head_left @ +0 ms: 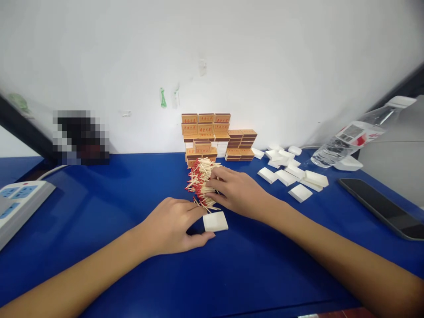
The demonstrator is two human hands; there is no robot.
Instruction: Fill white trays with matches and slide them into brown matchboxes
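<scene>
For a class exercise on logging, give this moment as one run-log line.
left hand: at white tray, grip unclear | right hand: touching matches | matchboxes: stacked behind matches | other trays: scattered, right

This looks like a plain indoor work corner, though whether in an office, a home or a workshop cannot be told: a blue table (109,212) stands against a white wall (265,66) with green and white scraps stuck on it towards eleven o'clock. Stacked matchboxes (206,129) at twelve and loose matches (200,179) in the centre suggest hand packing, while a power strip (24,204) between eight and nine, a phone (380,205) between three and four and a water bottle (356,134) near three make it an everyday desk.
</scene>
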